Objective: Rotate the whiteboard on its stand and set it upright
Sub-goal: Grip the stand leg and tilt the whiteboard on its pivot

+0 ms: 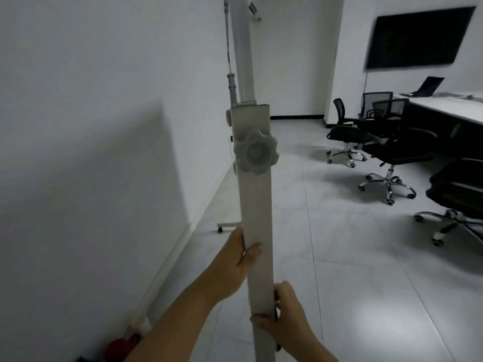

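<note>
At far left a plain white wall [78, 126] fills the view; the whiteboard [239, 48] is seen only edge-on, a thin pale line rising just left of the stand's upright post [257, 205]. The left hand [239, 257] is wrapped round the post's left edge, thumb pressed on its front face, below the lobed locking knob [255, 152]. Lower and to the right, the right hand [283, 313] is closed on the post's right edge, thumb across the front. Further right stand office chairs [386, 150], a desk with a laptop [424, 87], and a dark wall screen [418, 39]. The stand appears to sit on castors, so it could roll or twist; if the knob is slack, the board may swing unchecked. No brand, label or writing is legible.
</note>
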A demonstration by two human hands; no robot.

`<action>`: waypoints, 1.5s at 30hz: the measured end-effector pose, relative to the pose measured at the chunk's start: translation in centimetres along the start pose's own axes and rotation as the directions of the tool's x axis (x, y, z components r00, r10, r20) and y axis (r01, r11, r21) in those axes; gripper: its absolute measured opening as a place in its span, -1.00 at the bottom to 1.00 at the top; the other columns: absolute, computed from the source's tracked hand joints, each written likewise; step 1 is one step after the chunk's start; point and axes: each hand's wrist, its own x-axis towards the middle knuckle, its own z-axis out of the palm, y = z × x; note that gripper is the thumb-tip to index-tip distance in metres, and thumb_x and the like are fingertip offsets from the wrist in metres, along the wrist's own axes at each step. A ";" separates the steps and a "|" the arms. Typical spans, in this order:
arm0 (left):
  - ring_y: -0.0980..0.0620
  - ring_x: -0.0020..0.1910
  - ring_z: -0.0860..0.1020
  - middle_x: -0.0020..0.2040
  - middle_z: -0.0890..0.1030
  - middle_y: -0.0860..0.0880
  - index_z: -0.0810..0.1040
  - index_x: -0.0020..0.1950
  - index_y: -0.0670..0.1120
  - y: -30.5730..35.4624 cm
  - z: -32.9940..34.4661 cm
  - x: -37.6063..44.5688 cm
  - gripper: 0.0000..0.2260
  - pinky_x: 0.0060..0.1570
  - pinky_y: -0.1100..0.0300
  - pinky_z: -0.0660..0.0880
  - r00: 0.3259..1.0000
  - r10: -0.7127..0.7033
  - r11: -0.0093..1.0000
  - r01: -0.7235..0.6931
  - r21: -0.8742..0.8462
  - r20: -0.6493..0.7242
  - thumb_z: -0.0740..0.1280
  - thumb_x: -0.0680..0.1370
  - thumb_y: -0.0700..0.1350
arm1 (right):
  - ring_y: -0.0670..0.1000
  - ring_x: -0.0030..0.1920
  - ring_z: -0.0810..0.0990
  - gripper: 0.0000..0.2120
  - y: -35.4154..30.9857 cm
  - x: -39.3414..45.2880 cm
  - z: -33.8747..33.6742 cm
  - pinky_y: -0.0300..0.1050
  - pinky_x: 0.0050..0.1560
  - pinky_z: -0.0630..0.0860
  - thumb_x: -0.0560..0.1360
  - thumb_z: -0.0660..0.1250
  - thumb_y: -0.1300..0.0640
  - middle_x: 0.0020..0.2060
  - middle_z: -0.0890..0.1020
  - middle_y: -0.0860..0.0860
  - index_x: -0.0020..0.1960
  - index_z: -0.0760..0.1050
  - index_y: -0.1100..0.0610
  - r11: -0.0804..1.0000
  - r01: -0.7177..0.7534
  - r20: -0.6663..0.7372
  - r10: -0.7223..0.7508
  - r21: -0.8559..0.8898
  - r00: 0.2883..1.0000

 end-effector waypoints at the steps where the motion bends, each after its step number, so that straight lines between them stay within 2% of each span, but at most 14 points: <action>1: 0.48 -0.05 0.43 -0.01 0.43 0.18 0.28 0.03 0.20 -0.6 -0.7 1.2 -0.79 -0.07 0.57 0.40 1.000 -0.004 1.000 0.004 -0.001 0.003 0.09 0.53 -0.13 | -0.15 -0.15 0.43 -0.51 1.3 1.9 1.2 -0.47 -0.20 0.44 0.26 0.53 0.11 -0.18 0.32 -0.15 -0.21 0.18 -0.12 1.000 0.011 -0.021 -0.012 -0.014 1.000; 3: 0.37 0.04 0.43 0.07 0.44 0.13 0.26 0.04 0.25 -1.9 -2.1 3.2 -0.75 -0.02 0.57 0.38 1.000 -0.020 1.000 0.020 0.020 0.018 0.09 0.54 -0.13 | -0.04 -0.09 0.53 -0.47 15.6 7.6 5.6 -0.22 -0.22 0.52 0.08 0.60 0.10 -0.11 0.42 0.19 -0.22 0.27 0.07 0.987 -0.104 -0.039 0.100 -0.122 0.994; 4: 0.34 0.05 0.43 0.08 0.44 0.10 0.26 0.02 0.25 -2.6 -2.9 4.4 -0.75 -0.02 0.56 0.38 0.999 -0.028 0.999 0.028 0.034 0.019 0.09 0.54 -0.14 | 0.08 0.00 0.57 -0.27 19.7 10.1 7.5 0.04 -0.26 0.56 -0.11 0.66 0.09 0.03 0.36 0.43 -0.21 0.21 0.25 0.982 -0.149 -0.033 0.146 -0.119 0.989; 6: 0.41 0.00 0.44 0.05 0.45 0.11 0.28 -0.01 0.23 -3.9 -4.5 6.5 -0.76 -0.04 0.56 0.39 0.999 -0.037 0.999 0.037 0.039 0.018 0.09 0.54 -0.16 | 0.14 0.08 0.56 -0.10 21.5 13.7 9.9 0.19 -0.28 0.56 -0.28 0.68 0.08 0.10 0.22 0.58 -0.22 0.14 0.28 0.992 -0.127 -0.072 0.127 0.004 0.989; 8: 0.49 -0.08 0.44 0.00 0.44 0.16 0.30 -0.03 0.21 -5.0 -6.3 8.4 -0.77 -0.08 0.57 0.40 0.998 -0.046 0.999 0.045 0.019 0.034 0.09 0.54 -0.17 | -0.01 -0.10 0.51 -0.46 14.9 15.3 8.5 -0.16 -0.20 0.53 0.06 0.62 0.07 -0.16 0.41 0.17 -0.26 0.25 0.02 0.989 -0.113 -0.047 0.109 -0.099 0.993; 9: 0.48 -0.08 0.45 -0.01 0.44 0.17 0.30 -0.03 0.21 -5.7 -7.2 9.4 -0.77 -0.10 0.58 0.40 0.998 -0.051 0.999 0.050 0.021 0.043 0.08 0.54 -0.17 | -0.05 -0.13 0.45 -0.48 5.8 14.9 6.0 -0.30 -0.15 0.49 0.17 0.57 0.04 -0.20 0.36 -0.03 -0.26 0.18 -0.12 0.989 -0.124 -0.042 0.121 -0.081 0.992; 10: 0.42 -0.06 0.46 -0.01 0.45 0.15 0.29 -0.02 0.21 -6.5 -8.2 10.5 -0.77 -0.10 0.58 0.41 0.998 -0.054 0.998 0.053 0.021 0.041 0.08 0.54 -0.16 | -0.06 -0.12 0.41 -0.47 1.4 15.0 4.9 -0.31 -0.11 0.48 0.24 0.54 0.01 -0.20 0.31 -0.09 -0.26 0.12 -0.17 0.988 -0.130 -0.012 0.129 -0.083 0.992; 13: 0.28 -0.03 0.44 0.04 0.43 0.03 0.29 -0.02 0.19 -9.1 -11.4 14.2 -0.79 -0.08 0.58 0.41 0.999 -0.047 0.999 0.047 0.010 0.020 0.08 0.54 -0.16 | -0.06 -0.10 0.39 -0.47 0.9 20.1 6.3 -0.21 -0.01 0.51 0.28 0.51 0.00 -0.22 0.27 -0.14 -0.28 0.09 -0.18 0.993 -0.065 -0.124 0.052 -0.100 0.991; 20: 0.55 -0.06 0.39 -0.01 0.40 0.25 0.26 -0.03 0.27 -15.3 -18.1 23.4 -0.76 -0.05 0.60 0.36 0.984 0.047 0.998 -0.053 0.033 0.170 0.10 0.54 -0.13 | -0.09 -0.16 0.51 -0.56 1.3 31.2 8.8 -0.35 -0.19 0.50 0.18 0.50 0.01 -0.20 0.40 -0.08 -0.25 0.21 -0.12 0.995 -0.055 -0.231 0.035 -0.084 0.972; 26: 0.55 -0.05 0.37 -0.01 0.37 0.27 0.23 0.04 0.21 -19.6 -21.8 31.7 -0.79 -0.05 0.64 0.32 0.977 0.045 0.998 -0.051 0.024 0.208 0.12 0.53 -0.11 | -0.15 -0.18 0.50 -0.63 1.5 40.4 8.9 -0.40 -0.24 0.47 0.19 0.46 0.00 -0.17 0.45 -0.02 -0.23 0.26 -0.09 0.991 -0.074 -0.226 0.047 -0.112 0.973; 31: 0.58 -0.08 0.35 -0.03 0.35 0.25 0.22 0.02 0.20 -22.9 -24.7 38.5 -0.78 -0.09 0.65 0.31 0.972 0.060 0.997 -0.070 0.036 0.227 0.10 0.54 -0.14 | 0.00 -0.34 0.56 -0.74 2.4 48.6 10.7 -0.30 -0.29 0.50 0.28 0.42 0.17 -0.35 0.55 0.09 -0.33 0.31 0.04 0.988 -0.070 -0.434 0.003 -0.139 0.901; 33: 0.54 -0.04 0.36 0.00 0.36 0.28 0.22 0.00 0.24 -23.9 -25.7 41.3 -0.77 -0.07 0.65 0.30 0.970 0.049 0.997 -0.062 0.046 0.240 0.10 0.54 -0.13 | -0.06 -0.35 0.56 -0.79 2.4 51.4 10.6 -0.31 -0.32 0.51 0.25 0.40 0.17 -0.37 0.54 0.05 -0.34 0.34 0.04 0.992 -0.045 -0.453 -0.014 -0.120 0.891; 41: 0.34 0.08 0.38 0.07 0.39 0.21 0.20 0.05 0.25 -29.9 -29.7 53.3 -0.78 0.00 0.60 0.36 0.971 -0.010 0.997 -0.007 0.071 0.240 0.07 0.55 -0.09 | -0.10 -0.33 0.57 -0.77 4.3 64.5 9.7 -0.24 -0.35 0.56 0.17 0.42 0.06 -0.34 0.53 0.01 -0.30 0.37 0.05 0.998 -0.058 -0.369 0.045 -0.025 0.928; 45: 0.35 0.10 0.35 0.09 0.34 0.25 0.17 0.04 0.31 -32.5 -31.8 59.4 -0.75 0.01 0.63 0.31 0.960 -0.017 0.998 -0.003 0.070 0.281 0.06 0.55 -0.09 | 0.07 -0.15 0.56 -0.66 7.9 74.2 9.0 -0.42 -0.33 0.49 0.44 0.33 0.26 -0.07 0.52 0.20 -0.43 0.29 0.06 0.982 -0.186 -0.197 0.190 0.038 0.962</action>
